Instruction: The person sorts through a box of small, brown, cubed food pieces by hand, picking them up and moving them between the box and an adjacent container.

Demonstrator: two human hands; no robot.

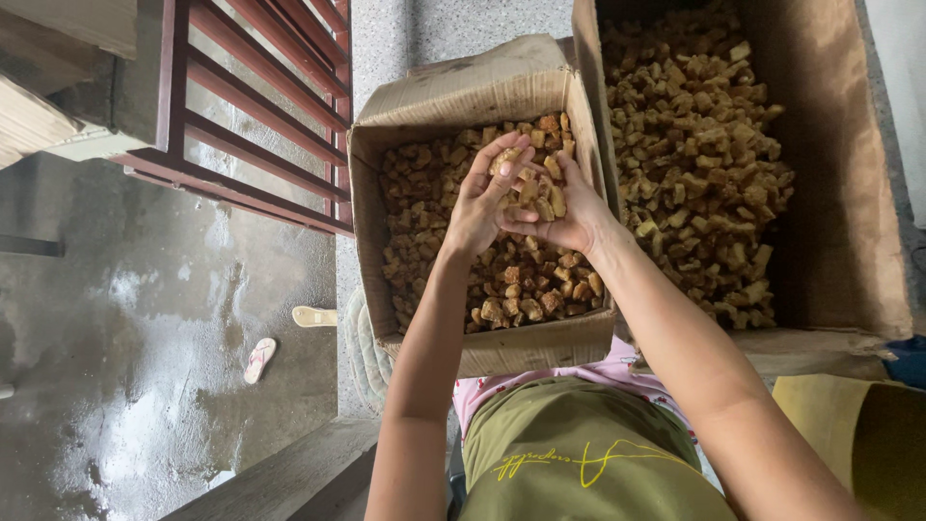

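Over small box (463, 96), left hand (479, 207), right hand (569, 214) (cupped) holding brown chunks (536, 188)

Floor (145, 318): grey concrete, wet in patches with a pale sheen toward the lower left.

Directly on it:
- One sandal (258, 359), pale with a reddish strap, lying flat on the wet area.
- A second sandal (314, 315), yellowish, just beside the near box's left wall, apart from the first.
- Smaller cardboard box (453, 96), open-topped, part filled with brown chunks; whether its base rests on the floor cannot be told.
- Larger cardboard box (839, 193), open, touching the smaller box's right side, holding a heap of the same chunks.
- Dark red metal railing (260, 125), standing along the upper left.
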